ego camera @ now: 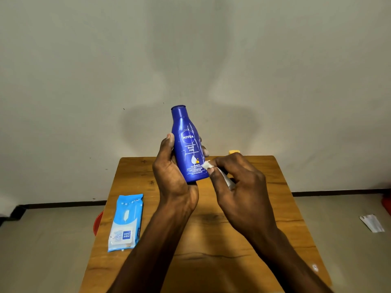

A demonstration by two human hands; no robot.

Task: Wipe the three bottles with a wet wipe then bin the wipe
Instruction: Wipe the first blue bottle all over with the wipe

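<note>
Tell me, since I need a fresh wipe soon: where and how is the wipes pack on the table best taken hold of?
Judging by its pose, the wet wipes pack lies flat near the left edge of the table, long sides running away from the person. A grip from above across its narrow width, pinching both long edges at mid-length, looks best. The left hand holds the blue bottle, the right hand the wipe.
</note>
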